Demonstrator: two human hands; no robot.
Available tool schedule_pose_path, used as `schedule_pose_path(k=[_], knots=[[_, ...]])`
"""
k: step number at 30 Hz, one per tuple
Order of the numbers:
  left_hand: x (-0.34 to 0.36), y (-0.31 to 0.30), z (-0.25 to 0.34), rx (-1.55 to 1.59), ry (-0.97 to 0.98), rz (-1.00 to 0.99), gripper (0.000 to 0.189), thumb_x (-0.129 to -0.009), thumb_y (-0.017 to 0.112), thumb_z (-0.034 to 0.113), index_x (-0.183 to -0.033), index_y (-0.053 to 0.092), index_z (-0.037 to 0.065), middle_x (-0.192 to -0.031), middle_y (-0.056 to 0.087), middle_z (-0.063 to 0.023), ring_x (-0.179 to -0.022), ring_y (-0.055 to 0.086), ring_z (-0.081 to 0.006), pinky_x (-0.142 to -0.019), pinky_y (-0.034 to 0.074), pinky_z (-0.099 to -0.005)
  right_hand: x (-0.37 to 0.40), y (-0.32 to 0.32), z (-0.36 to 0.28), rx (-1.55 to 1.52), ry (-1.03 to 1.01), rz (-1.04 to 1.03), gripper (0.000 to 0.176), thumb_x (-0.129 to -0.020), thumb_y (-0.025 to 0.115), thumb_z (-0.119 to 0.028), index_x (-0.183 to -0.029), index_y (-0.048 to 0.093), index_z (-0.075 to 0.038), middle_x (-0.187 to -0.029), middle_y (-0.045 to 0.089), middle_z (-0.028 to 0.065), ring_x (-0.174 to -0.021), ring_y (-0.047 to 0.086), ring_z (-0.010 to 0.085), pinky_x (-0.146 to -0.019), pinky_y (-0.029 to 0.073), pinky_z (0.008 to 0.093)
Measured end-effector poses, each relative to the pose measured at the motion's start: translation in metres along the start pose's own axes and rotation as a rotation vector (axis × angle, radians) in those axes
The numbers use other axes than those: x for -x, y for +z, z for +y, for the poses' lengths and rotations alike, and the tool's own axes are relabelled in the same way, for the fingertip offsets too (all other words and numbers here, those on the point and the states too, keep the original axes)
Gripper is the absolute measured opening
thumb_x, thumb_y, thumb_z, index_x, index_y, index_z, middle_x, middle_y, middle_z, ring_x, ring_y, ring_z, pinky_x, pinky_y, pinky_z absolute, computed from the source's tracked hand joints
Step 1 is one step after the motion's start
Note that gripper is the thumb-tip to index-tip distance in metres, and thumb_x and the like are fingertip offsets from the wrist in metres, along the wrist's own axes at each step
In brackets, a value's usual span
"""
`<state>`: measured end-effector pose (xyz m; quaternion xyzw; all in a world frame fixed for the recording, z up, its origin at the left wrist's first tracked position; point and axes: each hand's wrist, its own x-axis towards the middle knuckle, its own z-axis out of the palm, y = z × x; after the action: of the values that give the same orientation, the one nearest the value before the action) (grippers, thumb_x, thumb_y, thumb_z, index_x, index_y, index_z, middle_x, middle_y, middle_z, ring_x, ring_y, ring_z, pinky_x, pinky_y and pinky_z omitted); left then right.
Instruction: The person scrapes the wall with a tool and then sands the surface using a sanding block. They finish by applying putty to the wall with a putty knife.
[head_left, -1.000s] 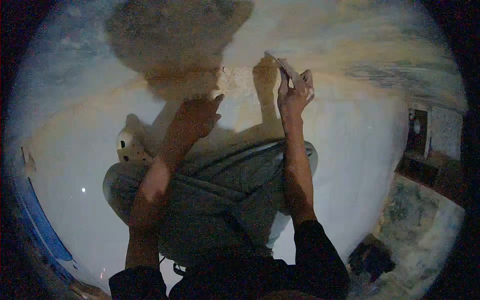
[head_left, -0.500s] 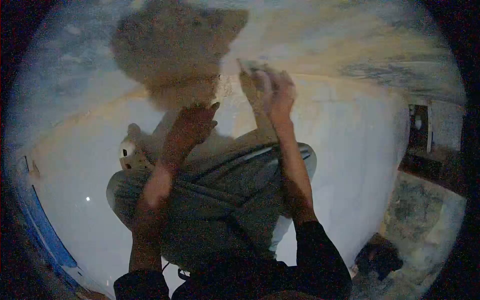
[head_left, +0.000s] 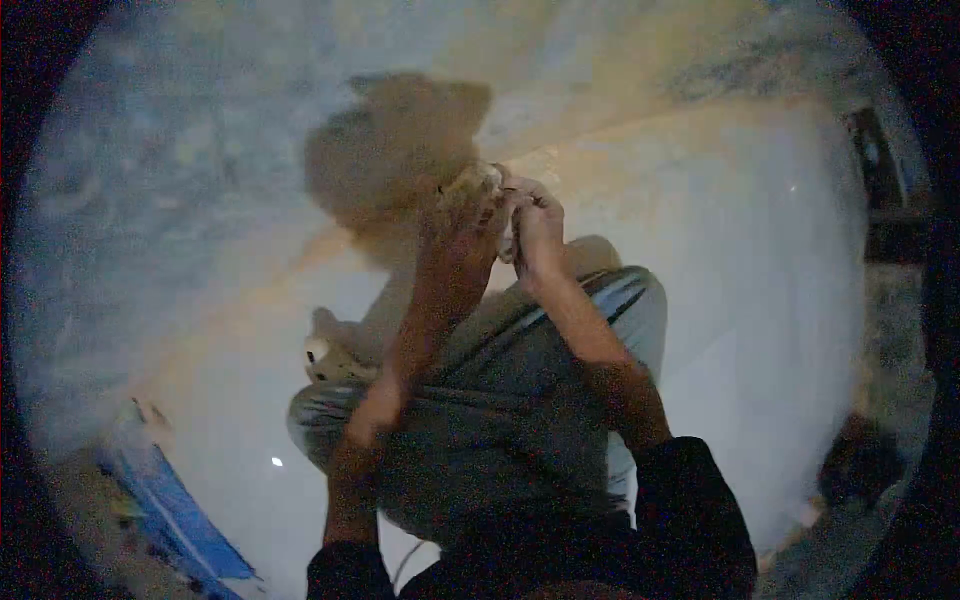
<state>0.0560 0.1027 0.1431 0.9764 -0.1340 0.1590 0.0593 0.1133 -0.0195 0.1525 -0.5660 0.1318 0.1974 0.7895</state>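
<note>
Both hands meet over the pale floor surface, just beyond my crossed legs in grey trousers (head_left: 500,400). A small pale, crumpled-looking object (head_left: 508,235) sits between them; the dim, blurred view does not show what it is. My left hand (head_left: 465,220) lies in shadow with its fingers curled at the object's left side. From the right, my right hand (head_left: 538,222) closes its fingers on the same object, thumb and fingers pressed together.
A blue strip-like item (head_left: 185,510) lies at the lower left. Beside my left knee is a beige object with a dark spot (head_left: 335,358). A dark shape (head_left: 862,465) shows at the lower right. A shadow falls ahead of my hands.
My hands were apart and have come together around the pale object. The camera view has shifted, so my legs and the blue item appear further right.
</note>
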Motion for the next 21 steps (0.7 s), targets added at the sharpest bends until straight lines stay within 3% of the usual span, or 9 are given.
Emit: schedule_pose_path(k=[3, 5, 9, 11, 14, 15, 16, 19, 21], knots=[[0.009, -0.009, -0.010, 0.150, 0.039, 0.086, 0.055, -0.085, 0.059, 0.017, -0.138, 0.049, 0.009, -0.142, 0.045, -0.0150, -0.132, 0.041, -0.0329, -0.109, 0.031, -0.0539, 0.015, 0.013, 0.015, 0.081, -0.340, 0.079, 0.023, -0.099, 0.053, -0.021, -0.118, 0.052, -0.010, -0.084, 0.060, 0.0055, -0.057, 0.057, 0.0125, -0.045, 0.048, 0.0255], [0.016, -0.013, -0.015, 0.235, -0.021, 0.071, 0.043, -0.090, 0.054, 0.013, -0.133, 0.052, 0.007, -0.132, 0.054, -0.0161, -0.121, 0.052, -0.0332, -0.098, 0.042, -0.0518, 0.028, 0.010, 0.014, -0.123, -0.308, -0.083, 0.037, -0.098, 0.056, -0.029, -0.127, 0.043, -0.009, -0.089, 0.060, 0.0055, -0.066, 0.058, 0.0117, -0.050, 0.049, 0.0255], [0.027, -0.030, -0.020, 0.389, -0.057, 0.300, 0.027, -0.094, 0.054, 0.009, -0.120, 0.060, 0.004, -0.107, 0.066, -0.0126, -0.093, 0.065, -0.0275, -0.076, 0.051, -0.0425, 0.069, 0.023, 0.007, -0.245, -0.212, 0.056, 0.040, -0.097, 0.057, -0.030, -0.126, 0.043, -0.008, -0.093, 0.060, 0.0058, -0.075, 0.058, 0.0123, -0.055, 0.049, 0.0247], [0.034, -0.035, -0.016, 0.619, -0.631, 0.279, 0.014, -0.094, 0.061, 0.011, -0.101, 0.066, 0.000, -0.080, 0.066, -0.0049, -0.067, 0.061, -0.0162, -0.058, 0.048, -0.0328, 0.074, 0.023, 0.023, -0.127, -0.260, 0.122, 0.044, -0.095, 0.060, -0.031, -0.128, 0.042, -0.007, -0.096, 0.059, 0.0065, -0.080, 0.058, 0.0141, -0.059, 0.048, 0.0271], [-0.028, -0.015, -0.032, 0.911, -0.742, 0.369, 0.015, -0.089, 0.069, 0.012, -0.088, 0.067, -0.002, -0.065, 0.059, 0.0000, -0.059, 0.054, -0.0086, -0.053, 0.044, -0.0268, 0.004, 0.034, 0.040, 0.038, -0.284, 0.198, 0.050, -0.093, 0.064, -0.031, -0.129, 0.041, -0.005, -0.101, 0.057, 0.0075, -0.086, 0.057, 0.0164, -0.064, 0.048, 0.0301], [-0.026, -0.017, -0.039, 0.902, -0.691, 0.372, 0.017, -0.088, 0.070, 0.012, -0.089, 0.066, -0.004, -0.067, 0.061, -0.0021, -0.058, 0.054, -0.0102, -0.052, 0.044, -0.0279, 0.002, 0.040, 0.044, 0.066, -0.290, 0.209, 0.051, -0.092, 0.064, -0.031, -0.130, 0.041, -0.005, -0.102, 0.057, 0.0076, -0.087, 0.057, 0.0168, -0.065, 0.048, 0.0307], [-0.013, -0.013, -0.061, 0.892, -0.687, 0.370, 0.017, -0.088, 0.070, 0.012, -0.089, 0.066, -0.004, -0.067, 0.061, -0.0021, -0.058, 0.054, -0.0102, -0.052, 0.044, -0.0279, -0.001, 0.062, 0.061, 0.249, -0.546, 0.308, 0.052, -0.090, 0.067, -0.030, -0.129, 0.042, -0.004, -0.103, 0.056, 0.0100, -0.089, 0.057, 0.0198, -0.066, 0.048, 0.0346], [0.005, -0.015, -0.120, 0.770, -0.515, 0.371, 0.019, -0.087, 0.071, 0.014, -0.086, 0.066, -0.004, -0.066, 0.058, -0.0010, -0.056, 0.050, -0.0103, -0.050, 0.039, -0.0282, 0.012, 0.102, 0.033, 0.466, -0.862, 0.344, 0.049, -0.087, 0.068, -0.024, -0.125, 0.046, -0.003, -0.107, 0.054, 0.0149, -0.093, 0.058, 0.0264, -0.070, 0.050, 0.0404], [0.016, -0.006, -0.163, 0.347, -0.172, 0.502, 0.022, -0.086, 0.072, 0.015, -0.079, 0.062, -0.003, -0.063, 0.053, 0.0009, -0.055, 0.044, -0.0096, -0.050, 0.035, -0.0286, 0.012, 0.119, 0.019, 0.490, -0.928, 0.284, 0.045, -0.087, 0.068, -0.020, -0.123, 0.049, -0.002, -0.108, 0.053, 0.0173, -0.096, 0.058, 0.0301, -0.073, 0.050, 0.0425]])
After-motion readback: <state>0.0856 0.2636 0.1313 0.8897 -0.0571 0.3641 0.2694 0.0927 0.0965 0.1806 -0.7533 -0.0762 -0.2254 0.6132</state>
